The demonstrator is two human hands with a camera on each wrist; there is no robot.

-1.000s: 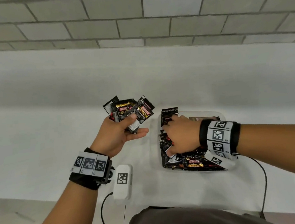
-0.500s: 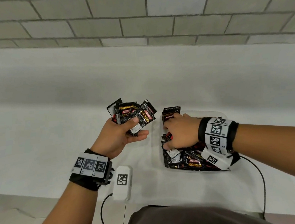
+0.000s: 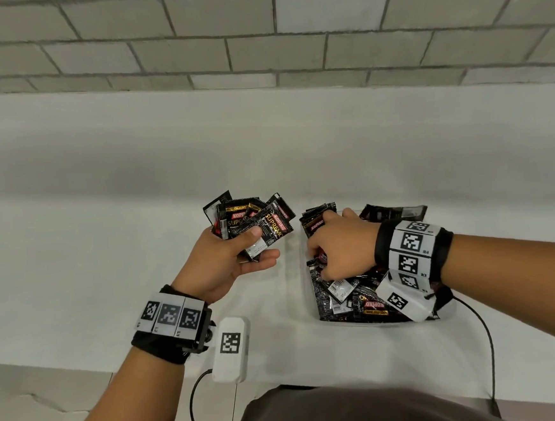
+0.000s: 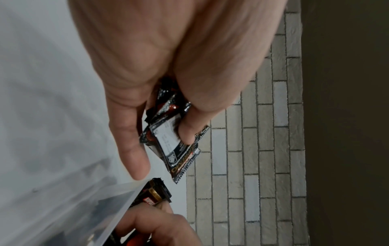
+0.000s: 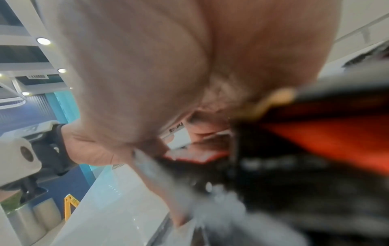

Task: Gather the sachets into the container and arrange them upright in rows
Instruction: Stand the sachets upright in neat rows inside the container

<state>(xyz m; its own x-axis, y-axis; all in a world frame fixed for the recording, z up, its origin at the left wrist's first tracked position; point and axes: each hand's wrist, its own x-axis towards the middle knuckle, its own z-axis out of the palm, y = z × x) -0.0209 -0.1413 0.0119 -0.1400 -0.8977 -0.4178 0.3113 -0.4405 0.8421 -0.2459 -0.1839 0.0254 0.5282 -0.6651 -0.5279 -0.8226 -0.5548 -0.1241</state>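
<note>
- Near the middle of the counter (image 3: 107,257), a fanned bunch of sachets (image 3: 253,220) is held up by the left hand (image 3: 227,264), with the thumb pressed on top and the fingers curled under. About five or six packs can be counted in the bunch; the ones behind are partly hidden.
- Just to the right, close to the counter's front edge, the clear container (image 3: 302,274) is found. A small stack of upright sachets (image 3: 318,218) is kept standing at its far left corner by the right hand (image 3: 342,248), whose fingers are curled into the packs.
- A messy pile of loose sachets (image 3: 349,299) is seen lying flat in the container; too many overlap to be counted.
- The arranging step seems to be under way. Next, packs from the bunch would likely be stood beside the stack, one by one, while the row is kept from falling.
</note>
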